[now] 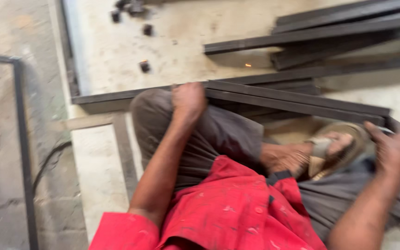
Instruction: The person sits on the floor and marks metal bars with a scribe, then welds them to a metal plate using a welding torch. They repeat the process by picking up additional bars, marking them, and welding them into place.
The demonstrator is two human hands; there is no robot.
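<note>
Blurry frame. Left hand (188,99) rests over the raised knee, fingers curled onto the near end of the dark metal bar (297,103); looks like a grip, but blur hides whether it is clenched. The bar's long axis runs from those fingers away to the right, toward the right hand (392,148). Right-hand fingers touch the bar's far end, just past the sandalled foot (334,150); closed or loose, cannot tell. More bars (339,28) lie beyond, well apart.
</note>
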